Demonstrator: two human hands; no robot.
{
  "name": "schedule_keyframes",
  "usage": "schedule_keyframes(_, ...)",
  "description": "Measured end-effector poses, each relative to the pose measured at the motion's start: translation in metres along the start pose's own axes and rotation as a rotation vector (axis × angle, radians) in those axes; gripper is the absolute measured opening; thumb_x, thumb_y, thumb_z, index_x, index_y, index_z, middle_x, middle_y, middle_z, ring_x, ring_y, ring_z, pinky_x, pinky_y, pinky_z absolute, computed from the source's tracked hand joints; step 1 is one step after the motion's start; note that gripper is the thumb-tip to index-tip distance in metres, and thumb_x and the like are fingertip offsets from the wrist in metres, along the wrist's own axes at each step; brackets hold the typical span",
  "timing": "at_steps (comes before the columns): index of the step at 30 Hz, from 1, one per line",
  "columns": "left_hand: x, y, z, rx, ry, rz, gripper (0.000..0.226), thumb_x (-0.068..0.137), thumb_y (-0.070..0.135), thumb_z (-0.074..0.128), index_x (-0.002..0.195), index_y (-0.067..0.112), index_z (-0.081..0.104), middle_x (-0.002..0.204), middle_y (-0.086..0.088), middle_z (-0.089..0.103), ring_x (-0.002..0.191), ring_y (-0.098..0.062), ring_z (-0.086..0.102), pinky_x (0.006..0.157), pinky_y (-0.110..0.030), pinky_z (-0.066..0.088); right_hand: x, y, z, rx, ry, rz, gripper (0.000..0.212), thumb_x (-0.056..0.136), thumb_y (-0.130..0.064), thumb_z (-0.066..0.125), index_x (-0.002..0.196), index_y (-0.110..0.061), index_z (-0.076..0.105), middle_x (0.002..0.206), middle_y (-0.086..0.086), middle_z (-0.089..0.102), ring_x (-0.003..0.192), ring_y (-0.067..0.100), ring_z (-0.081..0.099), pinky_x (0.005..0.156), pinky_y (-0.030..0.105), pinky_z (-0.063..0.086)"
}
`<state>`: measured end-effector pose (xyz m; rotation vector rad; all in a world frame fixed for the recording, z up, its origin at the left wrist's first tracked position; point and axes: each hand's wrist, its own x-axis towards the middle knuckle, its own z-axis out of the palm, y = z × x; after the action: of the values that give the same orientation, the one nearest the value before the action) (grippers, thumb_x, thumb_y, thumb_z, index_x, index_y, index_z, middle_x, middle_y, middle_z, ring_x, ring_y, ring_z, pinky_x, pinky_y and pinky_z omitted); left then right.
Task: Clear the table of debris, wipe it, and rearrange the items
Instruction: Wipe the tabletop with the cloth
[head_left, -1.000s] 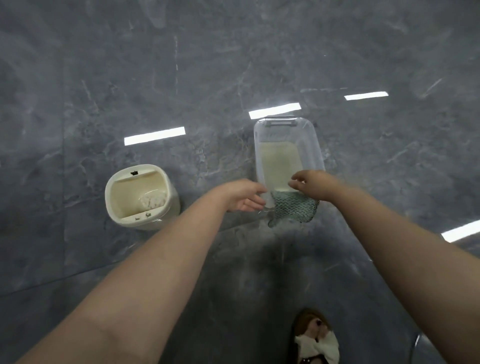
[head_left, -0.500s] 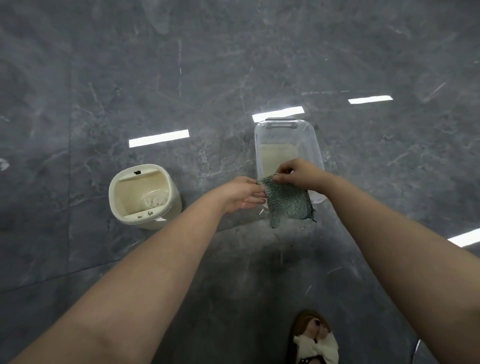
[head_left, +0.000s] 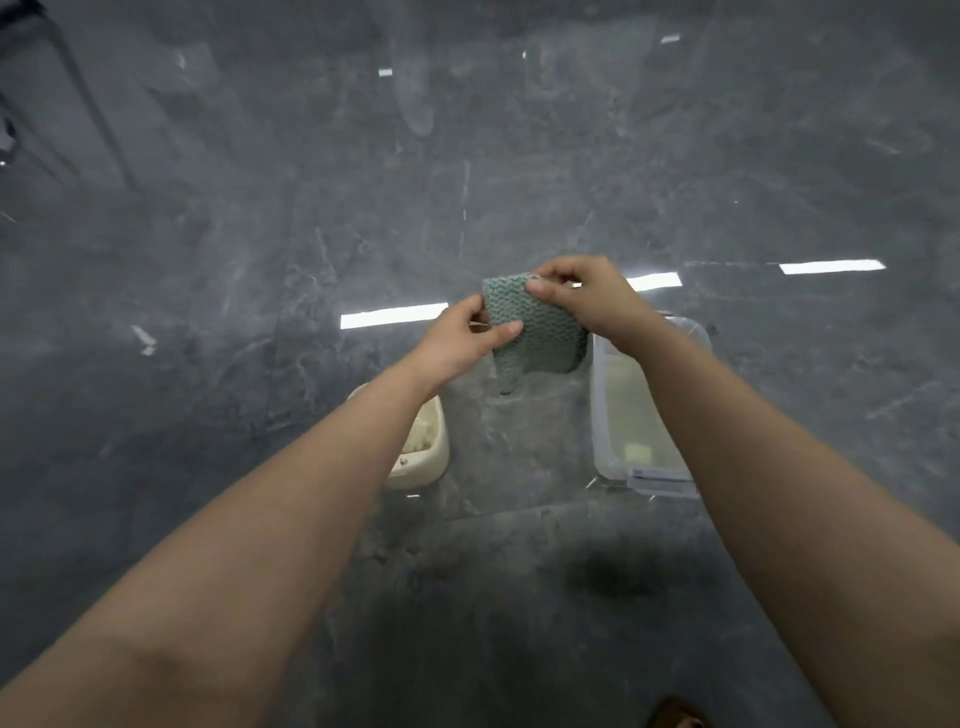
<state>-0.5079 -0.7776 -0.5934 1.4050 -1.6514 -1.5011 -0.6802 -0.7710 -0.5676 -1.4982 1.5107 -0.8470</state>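
Note:
A green knitted cloth (head_left: 540, 338) hangs in the air in front of me, above the grey floor. My left hand (head_left: 462, 340) pinches its left edge between thumb and fingers. My right hand (head_left: 587, 296) pinches its top right corner. Below the cloth stand a cream waste bin (head_left: 434, 457) with white debris inside, partly hidden by my left forearm, and a clear plastic tub (head_left: 605, 415) of water, partly hidden by my right forearm.
The floor is dark grey polished stone with bright light reflections (head_left: 392, 314). A dark frame leg (head_left: 78, 93) stands at the far upper left. The tip of a brown sandal (head_left: 675, 714) shows at the bottom edge.
The cloth has been lifted out of the tub and raised higher; my left hand, earlier beside it, now pinches its edge. The view has tilted forward, so bin and tub sit lower.

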Motion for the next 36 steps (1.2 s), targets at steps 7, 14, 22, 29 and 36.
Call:
schedule_keyframes(7,-0.017,0.085,-0.062,-0.014,0.074,0.062,0.026,0.091,0.006,0.057,0.117,0.002,0.055,0.106,-0.008,0.061,0.093,-0.016,0.059,0.091,-0.033,0.048,0.023,-0.11,-0.021,-0.002,0.015,-0.064,0.014,0.089,-0.014,0.061,0.096,-0.002,0.064,0.068,-0.006,0.053,0.061,0.0,0.047,0.057,0.009,0.037)
schedule_keyframes(14,-0.061,0.228,-0.136,-0.159,0.157,0.065,0.02,0.095,0.01,0.05,0.115,0.006,0.053,0.092,-0.006,0.064,0.081,-0.015,0.062,0.075,-0.027,0.053,0.032,-0.273,-0.064,0.028,0.035,-0.096,0.021,0.09,-0.015,0.061,0.099,0.003,0.064,0.069,-0.004,0.055,0.058,-0.003,0.049,0.06,0.013,0.038)
schedule_keyframes(22,-0.12,0.408,-0.224,-0.214,0.34,0.087,0.012,0.094,0.012,0.053,0.104,0.005,0.057,0.099,-0.018,0.062,0.085,-0.025,0.06,0.083,-0.037,0.05,0.017,-0.479,-0.117,0.083,-0.043,-0.144,0.029,0.085,-0.016,0.068,0.111,-0.006,0.06,0.086,-0.002,0.059,0.075,0.007,0.056,0.062,0.007,0.045)
schedule_keyframes(29,-0.227,0.555,-0.316,-0.231,0.389,0.113,0.011,0.088,0.02,0.064,0.095,0.013,0.06,0.091,-0.006,0.067,0.081,-0.017,0.065,0.071,-0.025,0.054,-0.009,-0.656,-0.141,0.059,-0.092,-0.308,0.029,0.085,-0.011,0.066,0.113,-0.006,0.061,0.086,-0.003,0.058,0.088,0.015,0.054,0.082,0.026,0.046)
schedule_keyframes(36,-0.348,0.673,-0.377,-0.173,0.515,0.194,0.044,0.073,0.003,0.076,0.111,0.013,0.055,0.102,-0.009,0.066,0.097,-0.023,0.064,0.082,-0.033,0.054,-0.042,-0.807,-0.148,0.096,-0.187,-0.465,0.026,0.085,-0.016,0.067,0.111,-0.012,0.064,0.097,0.0,0.061,0.093,0.013,0.055,0.087,0.026,0.044)
